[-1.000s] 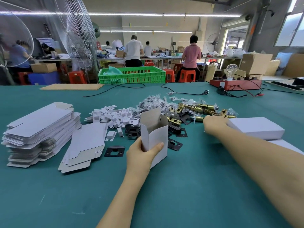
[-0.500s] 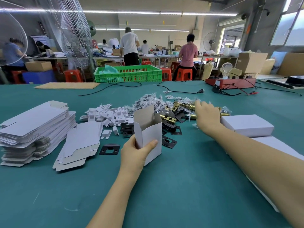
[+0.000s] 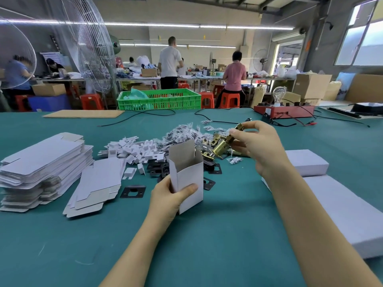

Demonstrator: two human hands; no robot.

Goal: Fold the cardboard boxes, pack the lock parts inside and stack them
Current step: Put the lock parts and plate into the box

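— What are the hands doing in the head view?

— The left hand (image 3: pixel 167 200) grips the folded cardboard box (image 3: pixel 187 179) near its lower end, thumb curled across the near face, the other fingers hidden behind it. The box stands upright above the green table (image 3: pixel 207 245), long axis vertical, open mouth up and its top flap raised at the far side.

— And the right?

— The right hand (image 3: pixel 262 146) holds a brass lock latch (image 3: pixel 224 142) clear of the table, just right of and beyond the box's mouth. Thumb and fingertips are curled around the latch's far end; the remaining fingers are bent loosely beneath it.

— Which way does the latch lie?

— Its long axis runs diagonally: the wider round barrel points near-left and down toward the box, the narrow end far-right and up.

— Where do the other parts sit?

— A heap of brass lock parts (image 3: pixel 209 139) and small bagged pieces (image 3: pixel 182 131) lies beyond the box, black strike plates (image 3: pixel 132 191) to its left and behind it, and white card inserts (image 3: pixel 132 148) farther left. Flat box blanks (image 3: pixel 41 160) are stacked at the left; closed white boxes (image 3: pixel 306 164) lie at the right.

— Any readable writing?

— None I can make out.
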